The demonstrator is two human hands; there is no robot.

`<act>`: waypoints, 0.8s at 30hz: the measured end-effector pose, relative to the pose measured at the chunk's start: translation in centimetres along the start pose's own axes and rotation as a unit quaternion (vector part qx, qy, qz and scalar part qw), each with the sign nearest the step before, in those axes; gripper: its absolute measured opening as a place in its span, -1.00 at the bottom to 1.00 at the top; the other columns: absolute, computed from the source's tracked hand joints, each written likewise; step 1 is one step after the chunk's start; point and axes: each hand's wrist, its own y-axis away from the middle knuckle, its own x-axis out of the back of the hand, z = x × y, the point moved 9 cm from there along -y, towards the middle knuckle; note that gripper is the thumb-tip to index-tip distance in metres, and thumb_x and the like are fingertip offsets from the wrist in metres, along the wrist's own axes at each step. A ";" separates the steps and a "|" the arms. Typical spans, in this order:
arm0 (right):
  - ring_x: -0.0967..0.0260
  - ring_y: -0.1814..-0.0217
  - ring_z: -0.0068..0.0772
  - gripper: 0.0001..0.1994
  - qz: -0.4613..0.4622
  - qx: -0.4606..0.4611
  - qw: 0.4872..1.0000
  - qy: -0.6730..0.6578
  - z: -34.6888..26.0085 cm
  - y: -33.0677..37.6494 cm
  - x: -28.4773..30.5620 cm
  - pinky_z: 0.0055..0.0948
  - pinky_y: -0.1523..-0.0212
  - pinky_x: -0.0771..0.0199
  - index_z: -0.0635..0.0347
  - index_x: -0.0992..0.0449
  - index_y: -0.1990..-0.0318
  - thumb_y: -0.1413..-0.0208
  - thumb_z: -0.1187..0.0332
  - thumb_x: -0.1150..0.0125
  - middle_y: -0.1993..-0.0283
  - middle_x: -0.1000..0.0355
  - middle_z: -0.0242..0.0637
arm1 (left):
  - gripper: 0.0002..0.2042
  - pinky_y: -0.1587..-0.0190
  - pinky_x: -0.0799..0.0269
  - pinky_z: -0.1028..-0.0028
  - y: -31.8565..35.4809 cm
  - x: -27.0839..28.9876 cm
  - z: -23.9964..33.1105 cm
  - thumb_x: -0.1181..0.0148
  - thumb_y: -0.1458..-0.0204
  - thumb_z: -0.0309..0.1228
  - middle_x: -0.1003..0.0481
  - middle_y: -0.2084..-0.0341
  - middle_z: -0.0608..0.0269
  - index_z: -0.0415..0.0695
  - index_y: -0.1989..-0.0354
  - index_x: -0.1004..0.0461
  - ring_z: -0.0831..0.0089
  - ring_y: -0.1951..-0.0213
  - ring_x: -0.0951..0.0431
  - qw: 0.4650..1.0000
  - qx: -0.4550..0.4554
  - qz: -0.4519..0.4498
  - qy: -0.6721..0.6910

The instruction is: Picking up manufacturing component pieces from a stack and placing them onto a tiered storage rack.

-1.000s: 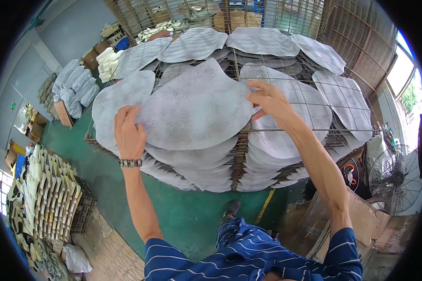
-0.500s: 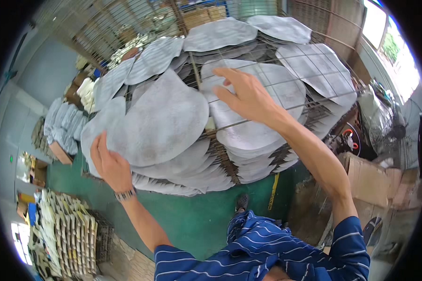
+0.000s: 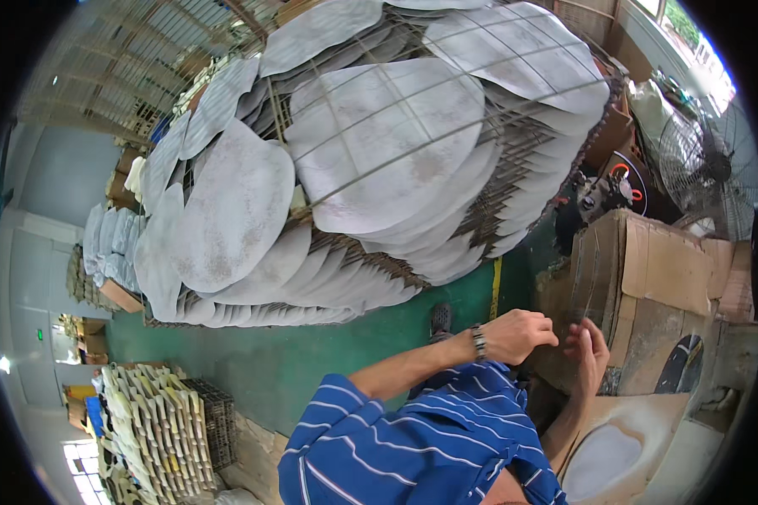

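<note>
In front of the cardboard box stack, my two hands are close together with fingertips nearly meeting. My left hand [image 3: 516,337], a watch [image 3: 478,342] on its wrist, is closed with the fingers bent. Facing it, my right hand [image 3: 589,355] has curled, pinched fingers. Whatever either one may hold is too small to make out. Ahead, apart from both hands, large pale grey rounded sheets [image 3: 387,143] lie in overlapping layers on stacked wire racks [image 3: 338,202]. Another such sheet [image 3: 237,202] droops over the rack's near left side.
Cardboard boxes [image 3: 627,278] stand at my right, with a wire fan [image 3: 714,164] behind them. A cardboard panel [image 3: 661,421] bearing a pale oval patch lies lower right. Yellowish stacked pieces [image 3: 156,421] stand at lower left. A yellow line [image 3: 496,286] crosses the green floor [image 3: 253,370].
Both hands have left the grey sheets and drawn back to the lower right, where they come together and their fingers close. The view has turned rightward. The near left sheet sits differently.
</note>
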 end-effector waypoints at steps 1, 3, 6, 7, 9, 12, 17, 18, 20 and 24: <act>-0.47 0.21 -0.56 -0.62 0.026 -0.036 0.999 0.010 2.8 -0.5 2.7 -0.58 0.30 -0.47 0.31 -0.46 -0.16 -0.29 0.27 -0.16 0.09 -0.55 -0.21 | -0.67 0.12 -0.52 0.27 -1.9 -2.8 -1.1 -0.13 0.16 -0.60 -0.53 0.27 0.11 -0.18 0.14 -0.57 0.15 0.18 -0.56 0.999 -0.006 -0.035 -0.002; -0.47 0.23 -0.56 -0.62 0.122 -0.115 0.986 0.012 8.6 0.9 9.6 -0.59 0.32 -0.47 0.29 -0.46 -0.16 -0.27 0.27 -0.18 0.09 -0.55 -0.23 | -0.67 0.12 -0.53 0.27 -5.2 -7.3 -1.6 -0.11 0.13 -0.60 -0.53 0.27 0.10 -0.17 0.13 -0.57 0.14 0.18 -0.57 0.996 -0.013 -0.087 0.010; -0.43 0.34 -0.62 -0.60 0.149 -0.100 0.983 -0.027 13.2 2.2 13.5 -0.61 0.41 -0.39 0.31 -0.47 -0.13 -0.23 0.24 -0.18 0.21 -0.53 -0.35 | -0.66 0.11 -0.54 0.26 -8.4 -12.6 0.5 -0.08 0.10 -0.63 -0.56 0.28 0.08 -0.16 0.11 -0.57 0.12 0.19 -0.58 0.988 -0.034 -0.140 0.057; -0.56 0.09 -0.24 -0.56 0.179 -0.078 0.970 0.144 12.1 2.1 14.7 -0.32 0.11 -0.54 0.30 -0.56 -0.04 -0.14 0.14 -0.17 0.03 -0.58 -0.10 | -0.65 0.10 -0.54 0.27 -8.9 -13.7 1.0 -0.06 0.09 -0.64 -0.57 0.27 0.06 -0.16 0.10 -0.58 0.12 0.18 -0.59 0.987 -0.035 -0.145 0.064; -0.55 0.02 -0.08 -0.54 0.199 -0.027 0.961 0.192 11.9 1.7 16.2 -0.24 0.02 -0.52 0.28 -0.58 0.03 -0.07 0.09 -0.14 0.04 -0.56 -0.01 | -0.60 0.05 -0.54 0.29 -9.7 -16.9 0.5 0.00 0.08 -0.72 -0.59 0.22 0.04 -0.15 0.06 -0.57 0.16 0.13 -0.61 0.976 -0.002 -0.189 0.107; -0.56 0.11 0.02 -0.63 0.262 -0.093 0.948 0.154 17.2 2.7 18.5 -0.18 0.06 -0.54 0.21 -0.63 0.12 -0.04 0.14 -0.16 0.20 -0.60 -0.06 | -0.57 0.11 -0.54 0.34 -9.6 -22.2 0.2 0.03 0.08 -0.76 -0.58 0.27 0.05 -0.19 0.03 -0.56 0.23 0.19 -0.63 0.956 0.030 -0.251 0.150; -0.57 0.08 -0.05 -0.63 0.326 -0.151 0.931 0.061 23.9 9.2 20.7 -0.18 0.04 -0.53 0.21 -0.61 0.08 -0.06 0.15 -0.21 0.14 -0.59 -0.03 | -0.63 0.15 -0.51 0.42 -8.0 -32.8 0.1 0.02 -0.01 -0.73 -0.57 0.28 0.11 -0.23 0.01 -0.54 0.36 0.21 -0.61 0.905 0.092 -0.355 0.216; -0.57 0.10 -0.03 -0.64 0.357 -0.147 0.922 0.036 24.8 10.0 20.3 -0.17 0.06 -0.54 0.20 -0.62 0.09 -0.05 0.16 -0.22 0.17 -0.60 -0.04 | -0.68 0.17 -0.50 0.45 -8.4 -34.0 0.2 -0.01 -0.08 -0.70 -0.57 0.29 0.11 -0.24 0.02 -0.54 0.39 0.22 -0.61 0.898 0.089 -0.376 0.213; -0.57 0.12 -0.01 -0.66 0.403 -0.174 0.898 -0.016 25.7 11.5 20.0 -0.17 0.07 -0.54 0.21 -0.62 0.10 -0.05 0.20 -0.23 0.20 -0.60 -0.03 | -0.74 0.17 -0.50 0.46 -9.4 -38.2 -0.6 -0.08 -0.14 -0.65 -0.56 0.28 0.11 -0.21 0.02 -0.55 0.39 0.25 -0.60 0.890 0.085 -0.376 0.242; -0.58 0.21 -0.10 -0.64 0.500 -0.200 0.837 -0.093 27.0 15.4 19.9 -0.24 0.15 -0.54 0.31 -0.59 0.05 -0.09 0.24 -0.21 0.19 -0.60 -0.05 | -0.78 0.28 -0.44 0.34 -12.9 -46.9 1.8 -0.15 -0.12 -0.55 -0.53 0.32 0.07 -0.18 0.06 -0.55 0.24 0.35 -0.55 0.915 -0.097 -0.354 0.167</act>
